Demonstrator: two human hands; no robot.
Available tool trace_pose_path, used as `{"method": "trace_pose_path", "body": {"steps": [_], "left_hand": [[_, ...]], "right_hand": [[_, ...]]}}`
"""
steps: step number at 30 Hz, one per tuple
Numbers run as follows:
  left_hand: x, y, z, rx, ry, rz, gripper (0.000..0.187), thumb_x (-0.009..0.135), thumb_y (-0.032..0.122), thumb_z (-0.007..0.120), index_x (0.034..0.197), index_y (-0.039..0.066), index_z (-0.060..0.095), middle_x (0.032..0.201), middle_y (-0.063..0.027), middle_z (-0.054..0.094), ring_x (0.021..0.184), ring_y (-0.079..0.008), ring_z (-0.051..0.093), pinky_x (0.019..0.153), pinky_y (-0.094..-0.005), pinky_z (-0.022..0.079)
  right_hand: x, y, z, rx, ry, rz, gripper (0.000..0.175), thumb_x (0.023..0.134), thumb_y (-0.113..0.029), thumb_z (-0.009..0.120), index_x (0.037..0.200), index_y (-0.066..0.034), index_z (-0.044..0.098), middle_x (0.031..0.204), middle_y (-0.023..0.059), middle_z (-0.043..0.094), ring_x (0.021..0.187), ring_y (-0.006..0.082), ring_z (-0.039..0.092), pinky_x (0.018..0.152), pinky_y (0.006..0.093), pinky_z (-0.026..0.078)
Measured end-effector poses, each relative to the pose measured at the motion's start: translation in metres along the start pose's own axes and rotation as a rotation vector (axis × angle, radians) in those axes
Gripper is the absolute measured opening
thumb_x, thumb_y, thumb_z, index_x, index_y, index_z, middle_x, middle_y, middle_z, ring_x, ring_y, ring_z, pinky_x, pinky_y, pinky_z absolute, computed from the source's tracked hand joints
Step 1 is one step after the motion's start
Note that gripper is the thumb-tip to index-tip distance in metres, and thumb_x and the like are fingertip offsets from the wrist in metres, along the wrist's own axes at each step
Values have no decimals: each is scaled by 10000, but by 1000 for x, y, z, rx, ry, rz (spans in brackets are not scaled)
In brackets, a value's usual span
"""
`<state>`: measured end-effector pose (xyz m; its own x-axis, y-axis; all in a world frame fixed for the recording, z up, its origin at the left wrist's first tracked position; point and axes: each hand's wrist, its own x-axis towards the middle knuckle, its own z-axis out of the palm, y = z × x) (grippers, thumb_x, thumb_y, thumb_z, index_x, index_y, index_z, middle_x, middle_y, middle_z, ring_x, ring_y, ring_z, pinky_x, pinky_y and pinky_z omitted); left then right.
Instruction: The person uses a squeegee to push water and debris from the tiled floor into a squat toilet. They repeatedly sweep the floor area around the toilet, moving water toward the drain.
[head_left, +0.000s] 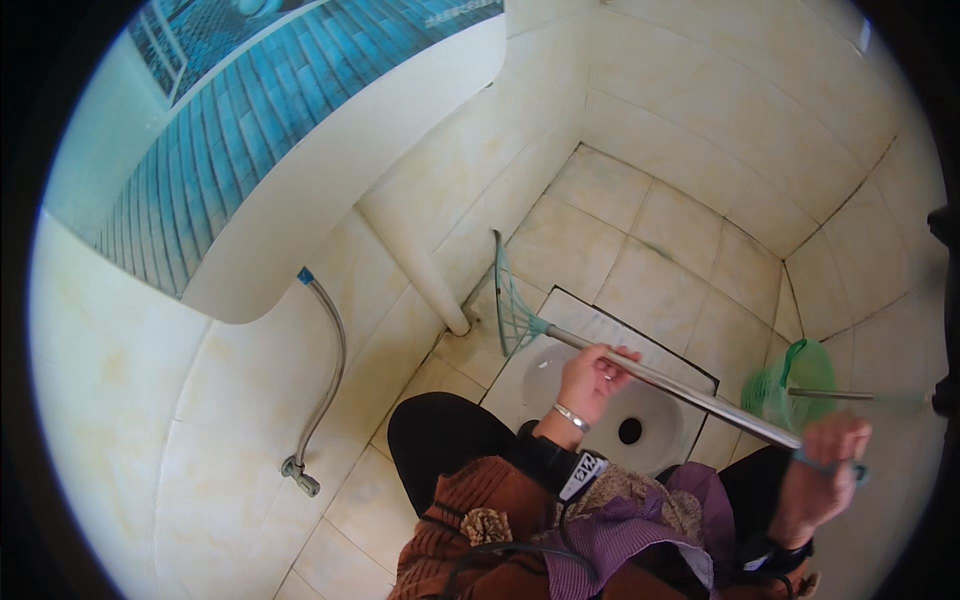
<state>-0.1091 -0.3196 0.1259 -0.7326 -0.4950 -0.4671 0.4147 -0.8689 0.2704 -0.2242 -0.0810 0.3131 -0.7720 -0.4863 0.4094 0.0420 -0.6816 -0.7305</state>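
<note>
A long-handled squeegee (675, 386) with a metal pole and a green, fan-shaped plastic head (517, 315) slants across the view above a white squat toilet (536, 379). My left hand (592, 379) holds the pole at its middle, with the thumb and fingers around it. At the pole's lower right end is my right hand (829, 454), slightly blurred, closed around the green grip. The head's thin dark edge stands by the wall corner, to the left of the toilet.
A green plastic basket (817, 367) with a metal rod across it stands at the right wall. On the left are a basin with a blue-patterned front (247, 142), a drain pipe (416, 270) and a braided hose (339, 360) on an angle valve (301, 478).
</note>
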Motion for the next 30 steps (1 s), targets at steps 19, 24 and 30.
{"method": "trace_pose_path", "body": {"steps": [19, 24, 30], "left_hand": [[-7, 18, 21, 134, 169, 292, 257, 929, 288, 556, 872, 39, 523, 804, -91, 639, 675, -198, 643, 556, -290, 536], [-3, 39, 17, 45, 372, 297, 238, 927, 279, 558, 879, 49, 525, 815, -92, 628, 732, -225, 651, 573, -303, 513], [-16, 27, 24, 99, 27, 244, 227, 921, 266, 566, 892, 45, 529, 842, -86, 627, 785, -239, 657, 590, -323, 510]], "right_hand": [[8, -13, -5, -247, -25, -211, 166, 950, -211, 497, 924, -65, 422, 530, -45, 298, 454, 68, 304, 553, 272, 372], [-4, 17, 36, -401, -261, -47, 198, 919, -221, 555, 903, -65, 433, 539, -34, 363, 396, 84, 344, 486, 277, 375], [2, -11, 31, -63, -17, -266, 141, 974, -175, 444, 1010, -39, 442, 538, -54, 304, 430, 41, 289, 482, 206, 321]]}}
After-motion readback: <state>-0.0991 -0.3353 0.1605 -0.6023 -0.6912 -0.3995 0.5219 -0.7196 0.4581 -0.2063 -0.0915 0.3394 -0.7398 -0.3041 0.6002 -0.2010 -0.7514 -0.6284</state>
